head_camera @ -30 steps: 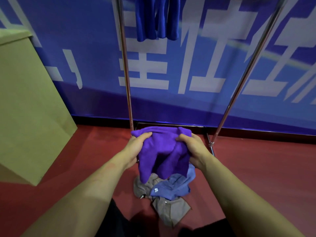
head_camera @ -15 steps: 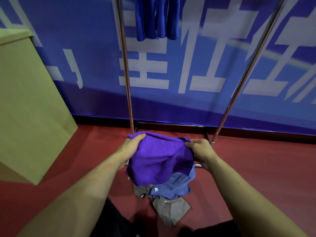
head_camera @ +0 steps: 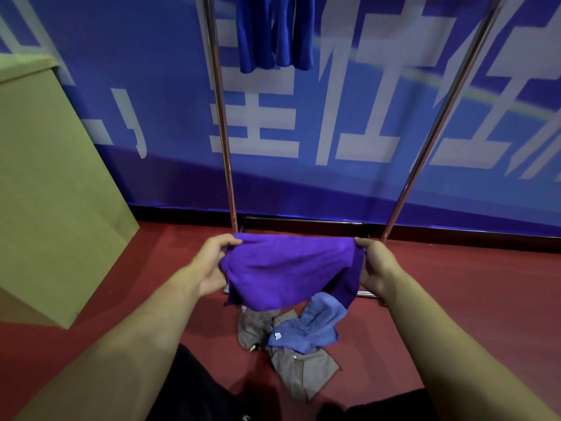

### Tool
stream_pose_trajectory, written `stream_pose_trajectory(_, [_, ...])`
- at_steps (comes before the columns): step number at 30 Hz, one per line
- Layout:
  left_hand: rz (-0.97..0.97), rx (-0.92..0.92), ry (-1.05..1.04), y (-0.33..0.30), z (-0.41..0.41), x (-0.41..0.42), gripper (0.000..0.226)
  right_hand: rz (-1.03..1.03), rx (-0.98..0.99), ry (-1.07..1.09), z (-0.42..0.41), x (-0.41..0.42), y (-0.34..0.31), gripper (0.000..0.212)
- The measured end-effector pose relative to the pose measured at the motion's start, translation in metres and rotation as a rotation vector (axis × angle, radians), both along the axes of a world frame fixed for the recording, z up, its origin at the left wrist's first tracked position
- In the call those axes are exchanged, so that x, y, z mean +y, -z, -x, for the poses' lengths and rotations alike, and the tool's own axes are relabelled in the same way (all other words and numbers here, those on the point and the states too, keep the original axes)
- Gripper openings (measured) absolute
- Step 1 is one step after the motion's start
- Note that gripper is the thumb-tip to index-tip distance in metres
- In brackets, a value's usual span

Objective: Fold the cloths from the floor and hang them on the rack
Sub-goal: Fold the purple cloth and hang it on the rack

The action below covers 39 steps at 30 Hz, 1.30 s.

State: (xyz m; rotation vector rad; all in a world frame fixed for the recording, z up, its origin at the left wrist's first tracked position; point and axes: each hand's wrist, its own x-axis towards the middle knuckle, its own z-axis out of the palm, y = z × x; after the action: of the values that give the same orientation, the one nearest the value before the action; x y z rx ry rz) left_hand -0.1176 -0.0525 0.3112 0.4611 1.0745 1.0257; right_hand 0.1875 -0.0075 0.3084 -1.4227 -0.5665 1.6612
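Note:
A purple cloth (head_camera: 288,268) is stretched between my hands above the floor. My left hand (head_camera: 212,265) grips its left top corner and my right hand (head_camera: 376,265) grips its right top corner. Below it on the red floor lies a small pile: a light blue cloth (head_camera: 312,326) on top of two grey cloths (head_camera: 303,372). The metal rack (head_camera: 223,123) stands in front of me against the wall. Dark blue cloths (head_camera: 273,31) hang from its top, which is out of view.
A tall tan box (head_camera: 48,183) stands on the left. A blue banner wall (head_camera: 364,117) runs behind the rack. The rack's base bars (head_camera: 303,221) lie on the red floor (head_camera: 470,293) just beyond my hands.
My hands have moved apart and spread the bunched purple cloth out wide between them.

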Motion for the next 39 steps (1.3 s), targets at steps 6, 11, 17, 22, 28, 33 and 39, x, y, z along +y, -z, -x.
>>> stream_pose_trajectory(6, [-0.085,-0.123,-0.163,-0.003,0.008,0.005,0.047,-0.021,0.214,0.040,-0.004,-0.006,-0.016,0.043])
stream_pose_trajectory(11, [-0.123,-0.092,-0.233,0.004,0.005,0.010,0.052,-0.081,0.279,0.043,-0.003,-0.003,-0.014,0.038])
stream_pose_trajectory(17, [-0.083,0.224,-0.282,0.022,0.008,0.015,0.038,-0.149,0.243,0.036,0.002,-0.006,-0.023,0.029])
stream_pose_trajectory(22, [-0.094,0.295,-0.195,0.020,0.001,0.014,0.040,-0.224,0.239,0.015,0.004,-0.008,-0.028,0.044])
stream_pose_trajectory(28, [-0.189,0.489,-0.188,0.026,-0.004,0.016,0.061,-0.308,0.239,0.030,0.006,-0.013,-0.036,0.039])
stream_pose_trajectory(33, [-0.156,0.665,-0.183,0.036,0.002,0.018,0.045,-0.339,0.248,0.056,0.005,-0.016,-0.041,0.046])
stream_pose_trajectory(39, [-0.060,0.758,-0.158,0.048,0.006,0.015,0.016,-0.397,0.241,0.045,0.004,-0.012,-0.038,0.025])
